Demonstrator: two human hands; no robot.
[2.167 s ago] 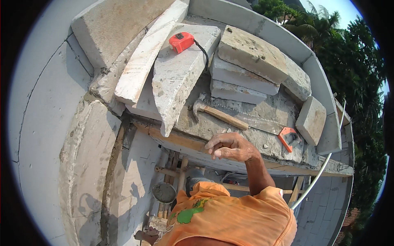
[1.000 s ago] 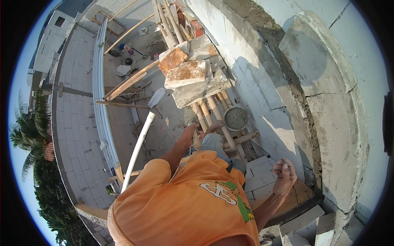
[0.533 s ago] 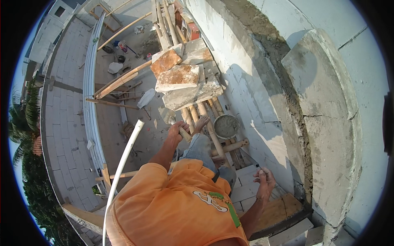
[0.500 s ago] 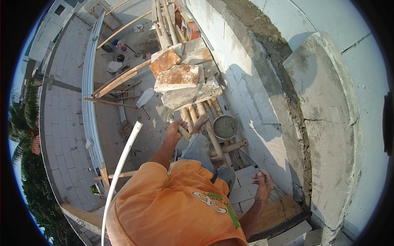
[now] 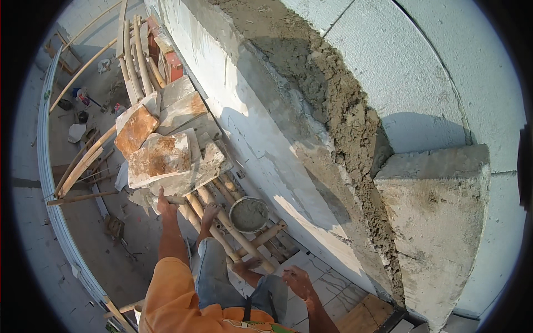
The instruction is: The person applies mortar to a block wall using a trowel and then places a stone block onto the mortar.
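Observation:
My left hand (image 5: pixel 165 205) is closed round the wooden handle of a trowel (image 5: pixel 143 197), whose grey blade reaches out beside the stacked slabs. Right above it lie several rough slabs (image 5: pixel 161 155), grey and rust-brown, on the bamboo scaffold. My right hand (image 5: pixel 298 281) is held up at the lower middle with its fingers curled; what they hold, if anything, is hidden. Between the hands stands a bucket of wet mortar (image 5: pixel 249 215). To the right, fresh mortar (image 5: pixel 352 122) lines the ledge along the wall, next to a grey concrete slab (image 5: pixel 436 222).
Bamboo poles (image 5: pixel 233 227) form the scaffold under my bare feet. A white block wall (image 5: pixel 266 144) runs along the right side. Far below on the left is a floor with tools and rubble, beyond a long metal rail (image 5: pixel 47 161). A wooden board (image 5: pixel 366 316) lies at the lower right.
The view has swung to the right and closer to the wall, so the slabs and bucket appear further left. The thin dark-tipped tool seen in my right hand no longer shows.

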